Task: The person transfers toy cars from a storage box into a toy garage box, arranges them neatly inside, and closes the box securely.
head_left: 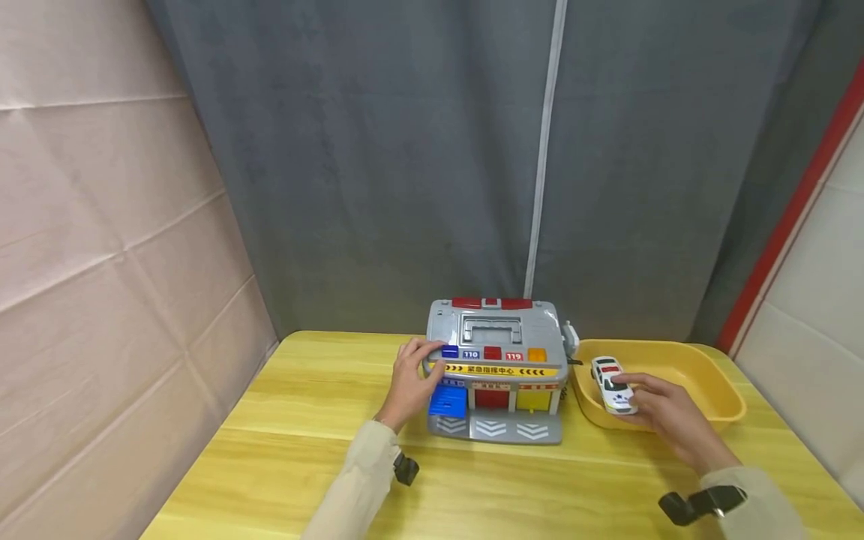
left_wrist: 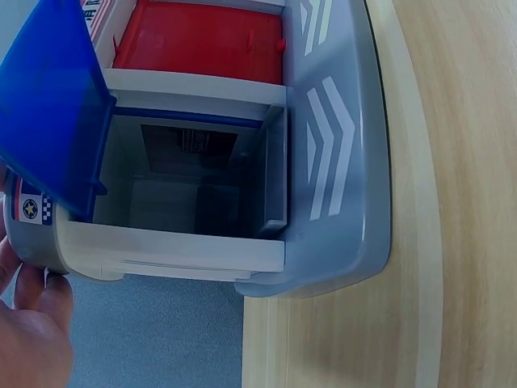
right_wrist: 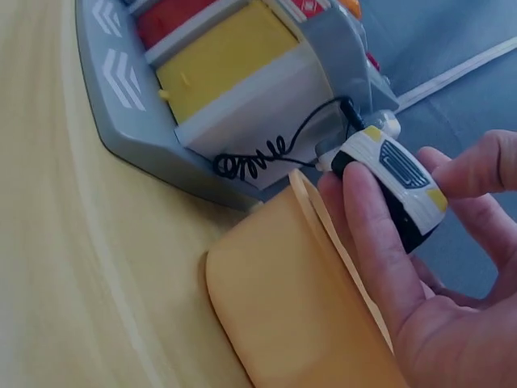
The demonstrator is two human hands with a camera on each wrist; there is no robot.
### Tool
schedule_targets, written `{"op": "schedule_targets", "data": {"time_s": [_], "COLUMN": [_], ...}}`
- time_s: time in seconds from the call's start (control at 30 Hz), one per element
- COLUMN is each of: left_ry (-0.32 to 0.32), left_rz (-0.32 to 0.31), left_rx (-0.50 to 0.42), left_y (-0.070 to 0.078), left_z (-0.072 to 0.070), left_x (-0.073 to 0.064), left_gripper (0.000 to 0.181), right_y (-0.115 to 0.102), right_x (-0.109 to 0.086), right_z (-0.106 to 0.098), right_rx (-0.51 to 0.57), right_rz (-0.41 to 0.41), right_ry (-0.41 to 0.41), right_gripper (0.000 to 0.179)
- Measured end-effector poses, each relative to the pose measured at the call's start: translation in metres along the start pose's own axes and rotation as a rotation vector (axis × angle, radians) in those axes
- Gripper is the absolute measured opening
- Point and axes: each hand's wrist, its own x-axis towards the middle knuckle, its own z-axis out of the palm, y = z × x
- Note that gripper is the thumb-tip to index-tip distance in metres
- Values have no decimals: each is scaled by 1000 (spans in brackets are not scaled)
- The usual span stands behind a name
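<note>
A grey toy garage point(head_left: 496, 330) with blue, red and yellow doors stands on the table. My left hand point(head_left: 410, 380) grips its left front roof corner, one finger at the blue button point(head_left: 449, 351). Fingers point(left_wrist: 48, 295) bend against the side of the roof in the left wrist view. Below that hand the blue door point(left_wrist: 52, 105) is swung up, and the bay behind it is bare. The red door point(head_left: 492, 398) and yellow door point(head_left: 533, 400) are down. My right hand point(head_left: 664, 412) pinches a white toy police car point(head_left: 613, 386) above the near left rim of a yellow basin.
The yellow basin point(head_left: 702, 382) sits right of the garage on the wooden table point(head_left: 304, 427). A black coiled cord point(right_wrist: 250, 162) hangs on the garage's right side. A grey curtain point(head_left: 378, 187) closes off the back.
</note>
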Motion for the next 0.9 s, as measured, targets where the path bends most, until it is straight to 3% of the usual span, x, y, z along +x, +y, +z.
{"op": "schedule_targets", "data": {"time_s": [0.13,0.37,0.63,0.9], "left_ry": [2,4,9,8], "left_rz": [-7,-2,9,2], "left_rx": [-9,-11,-10,-4], "left_y": [1,1,1,1], "left_z": [0,0,2,1], "left_x": [0,-1,0,1], "left_gripper": [33,33,33,33], "right_y": [3,9,18,24], "right_x": [-7,-17,-20,-26], "right_z": [3,15,20,34], "right_rx": [-34,-102,-87,-86], "right_rz": [-34,7,-82,-95], "right_ry": [-13,-55,-284,-348], "right_gripper": [38,36,34,35]}}
